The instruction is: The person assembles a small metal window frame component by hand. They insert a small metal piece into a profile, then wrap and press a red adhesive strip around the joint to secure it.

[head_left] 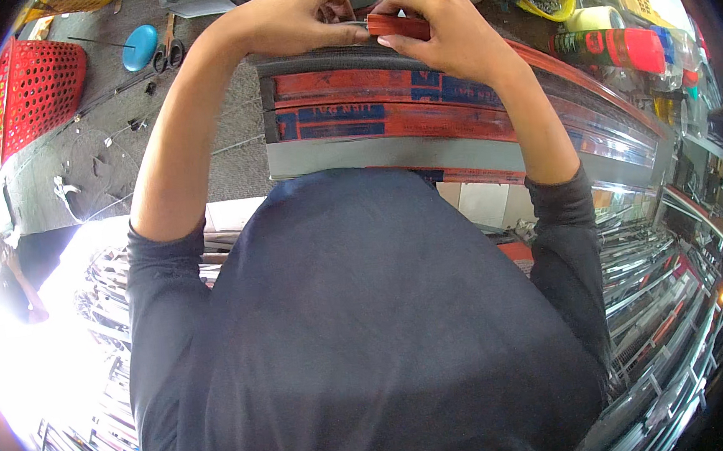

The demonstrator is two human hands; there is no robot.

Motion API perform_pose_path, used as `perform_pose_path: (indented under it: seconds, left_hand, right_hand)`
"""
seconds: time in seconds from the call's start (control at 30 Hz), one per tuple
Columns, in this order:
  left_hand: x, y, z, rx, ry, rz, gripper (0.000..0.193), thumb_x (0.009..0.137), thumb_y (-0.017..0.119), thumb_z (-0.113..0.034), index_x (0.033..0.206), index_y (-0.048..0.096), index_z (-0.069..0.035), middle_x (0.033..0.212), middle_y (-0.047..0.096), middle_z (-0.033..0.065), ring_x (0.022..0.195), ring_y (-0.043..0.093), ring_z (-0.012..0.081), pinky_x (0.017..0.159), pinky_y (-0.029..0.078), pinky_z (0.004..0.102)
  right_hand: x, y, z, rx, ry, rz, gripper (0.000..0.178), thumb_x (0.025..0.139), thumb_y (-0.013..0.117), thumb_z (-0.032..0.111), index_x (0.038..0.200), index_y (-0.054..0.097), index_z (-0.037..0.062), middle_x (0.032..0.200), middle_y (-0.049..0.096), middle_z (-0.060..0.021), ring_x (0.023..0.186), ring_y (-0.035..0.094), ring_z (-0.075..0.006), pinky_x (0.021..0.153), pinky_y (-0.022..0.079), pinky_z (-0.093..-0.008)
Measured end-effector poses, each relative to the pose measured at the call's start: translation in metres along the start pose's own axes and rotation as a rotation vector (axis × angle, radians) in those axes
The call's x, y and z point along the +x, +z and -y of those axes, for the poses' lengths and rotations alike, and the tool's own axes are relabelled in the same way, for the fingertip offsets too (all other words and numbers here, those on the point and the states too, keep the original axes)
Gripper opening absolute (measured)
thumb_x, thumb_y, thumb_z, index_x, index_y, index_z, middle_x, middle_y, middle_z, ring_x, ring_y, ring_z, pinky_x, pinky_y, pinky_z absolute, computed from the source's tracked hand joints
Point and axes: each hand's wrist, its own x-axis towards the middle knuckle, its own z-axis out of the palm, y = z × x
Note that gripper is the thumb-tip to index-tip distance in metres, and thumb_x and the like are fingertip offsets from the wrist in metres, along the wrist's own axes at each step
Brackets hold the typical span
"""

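Observation:
At the top middle, my right hand (453, 30) grips a short reddish-brown block-shaped piece (399, 27) between thumb and fingers. My left hand (301, 18) meets it from the other side, thumb and fingers pinched close to the block's left end. A thin greyish sliver (357, 23) shows at the left fingertips; its kind is too small to make out. Both hands are above the far edge of a stack of long profiles (338, 126) with red and blue wrapping and a grey side.
Left on the dark worktop (231, 163) are a red perforated basket (38, 93), a blue disc (140, 47) and scissors (167, 48). A red-capped can (609, 49), a pale tape roll (594, 20) and a yellow bowl (560, 2) crowd the right. Many metal strips (655, 347) lie below.

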Motion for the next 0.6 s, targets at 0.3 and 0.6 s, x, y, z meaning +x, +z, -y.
perform_pose_path:
  seconds: [0.3, 0.6]
  left_hand:
    - [0.019, -0.021, 0.009, -0.349, -0.225, 0.205, 0.059, 0.109, 0.085, -0.048, 0.136, 0.084, 0.004, 0.127, 0.083, 0.0135, 0.12, 0.075, 0.0192, 0.106, 0.058, 0.0337]
    - [0.018, -0.028, -0.016, -0.634, -0.434, 0.305, 0.066, 0.105, 0.091, -0.044, 0.143, 0.077, 0.008, 0.134, 0.083, 0.0158, 0.121, 0.079, 0.0217, 0.106, 0.063, 0.0348]
  right_hand:
    - [-0.01, -0.001, 0.022, -0.128, -0.065, -0.201, 0.034, 0.093, 0.096, 0.017, 0.122, 0.085, 0.0043, 0.118, 0.081, -0.0146, 0.108, 0.079, -0.0376, 0.095, 0.065, -0.0478]
    - [-0.014, 0.0, 0.03, -0.145, -0.068, -0.218, 0.033, 0.093, 0.095, 0.011, 0.123, 0.084, 0.0039, 0.116, 0.083, -0.014, 0.102, 0.082, -0.0367, 0.09, 0.066, -0.0455]
